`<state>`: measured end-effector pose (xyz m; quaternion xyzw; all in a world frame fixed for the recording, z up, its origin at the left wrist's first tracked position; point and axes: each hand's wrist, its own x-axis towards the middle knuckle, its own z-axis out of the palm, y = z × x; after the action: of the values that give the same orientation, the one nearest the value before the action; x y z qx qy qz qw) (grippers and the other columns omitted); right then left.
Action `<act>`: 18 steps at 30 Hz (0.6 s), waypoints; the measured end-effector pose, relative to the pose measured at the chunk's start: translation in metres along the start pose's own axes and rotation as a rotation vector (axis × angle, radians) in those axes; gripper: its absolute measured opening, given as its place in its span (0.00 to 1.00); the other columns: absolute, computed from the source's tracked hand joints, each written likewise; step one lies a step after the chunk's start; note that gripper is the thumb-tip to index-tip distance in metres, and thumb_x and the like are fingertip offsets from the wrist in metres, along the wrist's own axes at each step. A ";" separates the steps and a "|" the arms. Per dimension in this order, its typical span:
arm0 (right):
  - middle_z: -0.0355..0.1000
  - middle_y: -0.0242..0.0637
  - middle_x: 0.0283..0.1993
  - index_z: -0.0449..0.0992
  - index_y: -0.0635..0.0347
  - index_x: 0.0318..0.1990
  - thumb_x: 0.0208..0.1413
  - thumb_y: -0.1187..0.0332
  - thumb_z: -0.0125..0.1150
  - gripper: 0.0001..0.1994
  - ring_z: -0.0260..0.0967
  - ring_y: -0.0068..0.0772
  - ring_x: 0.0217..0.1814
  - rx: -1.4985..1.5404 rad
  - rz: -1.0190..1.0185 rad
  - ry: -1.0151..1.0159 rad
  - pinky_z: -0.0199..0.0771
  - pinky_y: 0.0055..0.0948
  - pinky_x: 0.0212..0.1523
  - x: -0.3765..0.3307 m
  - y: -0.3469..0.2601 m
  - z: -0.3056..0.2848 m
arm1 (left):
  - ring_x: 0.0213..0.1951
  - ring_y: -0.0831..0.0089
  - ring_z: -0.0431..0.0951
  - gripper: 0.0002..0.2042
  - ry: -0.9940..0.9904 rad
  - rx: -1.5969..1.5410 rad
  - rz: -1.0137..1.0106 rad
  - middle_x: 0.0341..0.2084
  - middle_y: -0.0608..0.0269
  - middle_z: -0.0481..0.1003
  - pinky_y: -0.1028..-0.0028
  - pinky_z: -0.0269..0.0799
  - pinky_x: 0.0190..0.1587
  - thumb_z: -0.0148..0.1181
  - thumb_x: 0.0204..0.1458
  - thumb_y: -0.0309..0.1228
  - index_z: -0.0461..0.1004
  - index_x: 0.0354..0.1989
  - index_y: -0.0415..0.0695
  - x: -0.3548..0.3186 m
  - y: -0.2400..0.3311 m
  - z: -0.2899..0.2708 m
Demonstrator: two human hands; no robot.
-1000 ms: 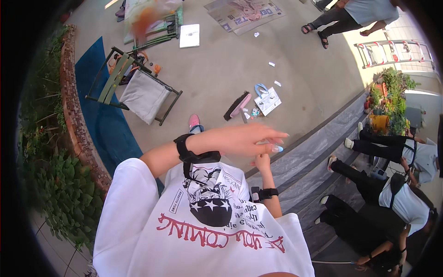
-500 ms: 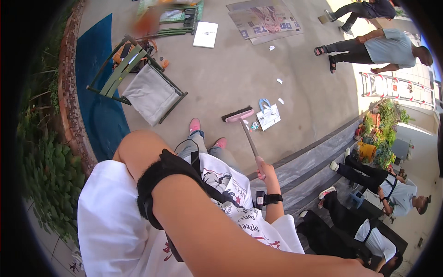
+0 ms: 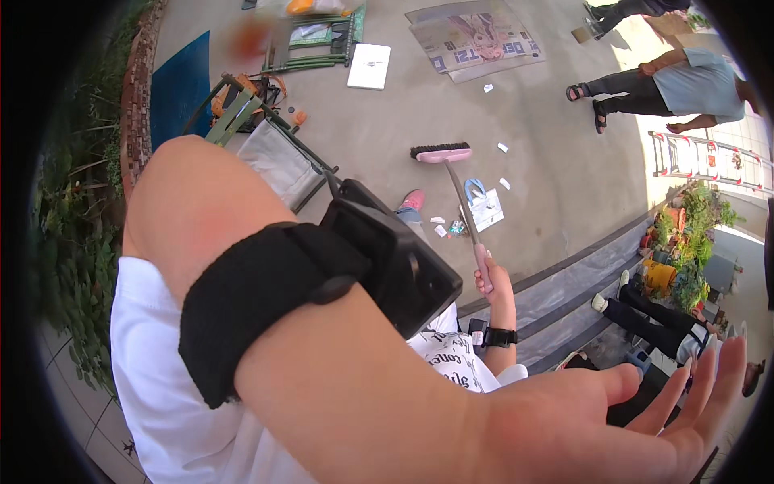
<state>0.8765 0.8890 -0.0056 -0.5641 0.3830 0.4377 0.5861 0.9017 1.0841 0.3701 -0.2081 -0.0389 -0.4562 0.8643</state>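
Note:
My right hand (image 3: 494, 278) is wrapped round the grip of a long-handled broom (image 3: 463, 194). The broom's pink head with black bristles (image 3: 441, 152) points away from me on the concrete floor. Small white and coloured scraps (image 3: 446, 227) lie by my pink shoe (image 3: 414, 199), near the handle. A flat white piece with a blue loop (image 3: 485, 210) is just right of the broom. My left forearm crosses close in front, wearing a black strap. At its end my left hand (image 3: 597, 415) is open, holding nothing, fingers stretched to the right.
A green folding chair (image 3: 278, 161) stands on the left by a blue mat (image 3: 179, 89). A printed sheet (image 3: 476, 40) and a white board (image 3: 369, 66) lie farther off. Steps (image 3: 556, 274), potted plants (image 3: 685, 234), a ladder (image 3: 709, 157) and several people are on the right.
The broom head has moved farther away across the floor. My left forearm has come closer across the view, and its hand now shows with fingers stretched out.

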 end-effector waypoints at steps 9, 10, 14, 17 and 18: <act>0.59 0.33 0.15 0.60 0.60 0.36 0.51 0.59 0.39 0.13 0.52 0.20 0.08 0.050 -0.002 -0.057 0.50 0.17 0.06 -0.003 -0.123 0.023 | 0.39 0.73 0.67 0.14 0.115 -0.461 -0.237 0.41 0.55 0.65 0.76 0.62 0.41 0.46 0.45 0.35 0.68 0.37 0.40 0.081 0.053 0.072; 0.59 0.33 0.14 0.60 0.60 0.36 0.51 0.59 0.39 0.13 0.52 0.20 0.08 0.034 -0.007 -0.045 0.51 0.17 0.06 -0.001 -0.117 0.020 | 0.39 0.72 0.67 0.14 0.171 -0.543 -0.274 0.41 0.55 0.65 0.76 0.62 0.41 0.46 0.45 0.34 0.68 0.37 0.40 0.081 0.050 0.068; 0.59 0.33 0.14 0.61 0.60 0.36 0.51 0.60 0.39 0.13 0.53 0.20 0.08 0.060 -0.043 -0.048 0.51 0.18 0.06 0.001 -0.114 0.009 | 0.40 0.72 0.67 0.13 0.490 -0.873 -0.377 0.41 0.54 0.65 0.75 0.62 0.42 0.48 0.45 0.33 0.68 0.37 0.40 0.082 0.048 0.087; 0.61 0.35 0.14 0.63 0.64 0.31 0.49 0.56 0.43 0.16 0.54 0.22 0.07 0.105 -0.077 0.022 0.53 0.20 0.05 -0.001 -0.104 -0.004 | 0.40 0.71 0.67 0.12 0.750 -1.108 -0.397 0.42 0.54 0.64 0.75 0.61 0.42 0.49 0.44 0.32 0.68 0.37 0.40 0.079 0.062 0.101; 0.61 0.35 0.14 0.63 0.64 0.31 0.49 0.56 0.44 0.16 0.54 0.23 0.07 0.116 -0.094 0.023 0.53 0.20 0.05 -0.002 -0.101 -0.007 | 0.40 0.71 0.67 0.12 0.802 -1.147 -0.392 0.42 0.53 0.64 0.75 0.61 0.42 0.49 0.44 0.32 0.68 0.37 0.40 0.077 0.061 0.105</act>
<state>0.9714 0.8839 0.0288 -0.5514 0.3875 0.3805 0.6332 1.0083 1.0964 0.4652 -0.4346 0.4895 -0.5925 0.4695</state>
